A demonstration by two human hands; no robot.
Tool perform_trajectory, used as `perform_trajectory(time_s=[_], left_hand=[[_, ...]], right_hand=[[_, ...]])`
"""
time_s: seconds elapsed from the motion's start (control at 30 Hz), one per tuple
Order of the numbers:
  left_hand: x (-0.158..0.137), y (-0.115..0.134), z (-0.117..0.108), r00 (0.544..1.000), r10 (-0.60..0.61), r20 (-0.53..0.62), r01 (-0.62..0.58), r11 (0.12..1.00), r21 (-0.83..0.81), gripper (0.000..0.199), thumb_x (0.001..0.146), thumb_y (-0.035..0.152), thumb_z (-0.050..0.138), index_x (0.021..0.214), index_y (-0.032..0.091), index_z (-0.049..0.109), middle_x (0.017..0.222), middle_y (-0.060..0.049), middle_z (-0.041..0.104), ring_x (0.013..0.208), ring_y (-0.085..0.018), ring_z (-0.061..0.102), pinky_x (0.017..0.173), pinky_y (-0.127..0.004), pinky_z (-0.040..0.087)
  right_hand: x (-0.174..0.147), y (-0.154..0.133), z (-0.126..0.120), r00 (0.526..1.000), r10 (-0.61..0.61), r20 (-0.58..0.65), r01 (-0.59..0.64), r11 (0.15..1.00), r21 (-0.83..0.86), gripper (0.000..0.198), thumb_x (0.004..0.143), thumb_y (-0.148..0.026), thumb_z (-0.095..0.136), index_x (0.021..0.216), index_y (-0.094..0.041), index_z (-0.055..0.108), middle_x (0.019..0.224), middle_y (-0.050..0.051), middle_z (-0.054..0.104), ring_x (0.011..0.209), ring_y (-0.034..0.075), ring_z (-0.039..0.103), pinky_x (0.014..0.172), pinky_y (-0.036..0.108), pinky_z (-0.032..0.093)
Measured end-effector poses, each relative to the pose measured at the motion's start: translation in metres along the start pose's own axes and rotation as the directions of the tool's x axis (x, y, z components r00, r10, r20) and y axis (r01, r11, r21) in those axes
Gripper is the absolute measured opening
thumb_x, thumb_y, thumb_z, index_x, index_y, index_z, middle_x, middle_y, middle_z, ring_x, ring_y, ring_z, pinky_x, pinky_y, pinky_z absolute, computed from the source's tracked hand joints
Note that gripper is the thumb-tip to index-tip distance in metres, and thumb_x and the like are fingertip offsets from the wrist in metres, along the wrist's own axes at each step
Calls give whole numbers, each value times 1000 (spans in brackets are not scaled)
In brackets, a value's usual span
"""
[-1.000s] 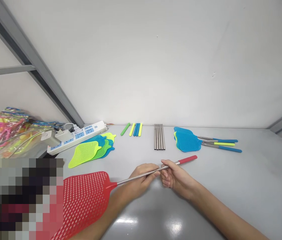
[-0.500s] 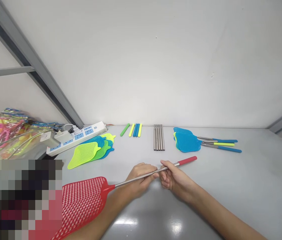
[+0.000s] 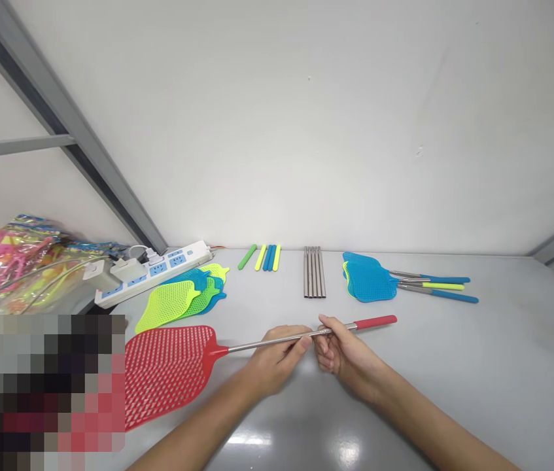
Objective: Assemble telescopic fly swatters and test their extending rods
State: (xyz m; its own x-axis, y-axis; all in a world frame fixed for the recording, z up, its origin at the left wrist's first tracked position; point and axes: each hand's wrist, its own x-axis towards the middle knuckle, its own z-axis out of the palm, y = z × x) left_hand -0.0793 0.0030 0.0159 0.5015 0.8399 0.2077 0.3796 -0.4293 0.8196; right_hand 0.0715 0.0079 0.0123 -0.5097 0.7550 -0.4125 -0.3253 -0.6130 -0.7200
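A red fly swatter with a metal telescopic rod and a red grip stretches across the front of the table, its head at the left. My left hand is closed on the thin part of the rod, thumb on top. Just right of it, my right hand grips the thicker rod section below the red grip, fingers curled. Beyond my hands lies a row of metal rods. Several coloured grips in green, yellow and blue lie to their left.
Finished-looking blue and yellow swatters are stacked at the right. Loose green, yellow and blue swatter heads overlap at the left, beside a white power strip with plugs. Plastic-wrapped goods lie far left. A pixelated patch covers the lower left corner.
The red swatter has swung nearer to level: its head has moved up and its grip end slightly down. Both hands keep hold of the rod.
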Motion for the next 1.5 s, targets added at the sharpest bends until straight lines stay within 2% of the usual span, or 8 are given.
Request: perform_trajectory(time_s=[0.2, 0.33, 0.4, 0.5, 0.63, 0.83, 1.17, 1.5], left_hand=[[0, -3, -1, 998, -34, -46, 27, 989, -144, 32, 81, 30, 37, 109, 21, 51, 93, -3, 60, 86, -15, 52, 78, -25, 37], [0, -5, -1, 998, -54, -22, 48, 975, -217, 34, 80, 30, 40, 111, 23, 51, 102, -5, 58, 92, -17, 51, 84, -29, 36], [-1, -6, -1, 997, -77, -23, 70, 969, -239, 32, 79, 31, 41, 107, 23, 55, 98, -5, 60, 85, -17, 53, 82, -29, 38], [-2, -9, 0, 989, -147, -12, 135, 937, -322, 33, 77, 32, 45, 107, 22, 55, 75, -4, 62, 62, -13, 51, 65, -27, 42], [-2, -16, 3, 976, -217, -3, 184, 836, -516, 35, 75, 31, 49, 107, 18, 55, 53, 1, 50, 47, -8, 42, 50, -23, 35], [0, -17, 2, 955, -293, -42, 182, 695, -696, 31, 75, 30, 49, 99, 14, 60, 49, 1, 44, 49, -9, 41, 49, -22, 32], [7, -12, 2, 916, -398, -49, 182, 521, -834, 27, 74, 31, 51, 96, 16, 53, 51, 4, 40, 45, -6, 36, 45, -20, 25], [6, -11, 2, 918, -396, -6, 214, 507, -835, 14, 72, 27, 55, 76, 17, 46, 52, 6, 39, 45, -4, 36, 47, -18, 26]], right_hand=[[3, 2, -2, 1000, -15, -6, 15, 1000, 8, 44, 75, -47, 39, 45, -16, 40, 44, -4, 30, 42, 7, 28, 49, 23, 25], [3, 2, -4, 999, -35, -15, 35, 999, -6, 43, 74, -48, 40, 45, -16, 40, 44, -4, 31, 41, 7, 28, 49, 23, 25], [3, 2, -4, 999, -38, -18, 38, 999, -16, 44, 74, -49, 40, 45, -16, 40, 44, -4, 31, 42, 7, 28, 49, 23, 25], [3, 2, -4, 999, -27, -26, 26, 999, -24, 44, 74, -49, 40, 45, -16, 40, 43, -4, 31, 42, 7, 28, 49, 24, 25], [3, 1, -2, 998, -22, -53, 20, 999, -43, 45, 74, -50, 39, 44, -16, 41, 42, -4, 31, 41, 7, 28, 49, 23, 25], [4, -4, -2, 990, -43, -133, 40, 999, -31, 43, 72, -51, 41, 47, -16, 43, 43, -4, 31, 42, 7, 27, 49, 23, 25], [8, -2, -6, 977, -126, -172, 118, 991, -58, 42, 72, -53, 39, 54, -15, 46, 47, -4, 33, 42, 6, 29, 48, 23, 24], [4, 2, 3, 983, -78, -165, 64, 994, -88, 42, 74, -51, 37, 54, -15, 46, 48, -3, 35, 42, 7, 31, 48, 23, 24]])
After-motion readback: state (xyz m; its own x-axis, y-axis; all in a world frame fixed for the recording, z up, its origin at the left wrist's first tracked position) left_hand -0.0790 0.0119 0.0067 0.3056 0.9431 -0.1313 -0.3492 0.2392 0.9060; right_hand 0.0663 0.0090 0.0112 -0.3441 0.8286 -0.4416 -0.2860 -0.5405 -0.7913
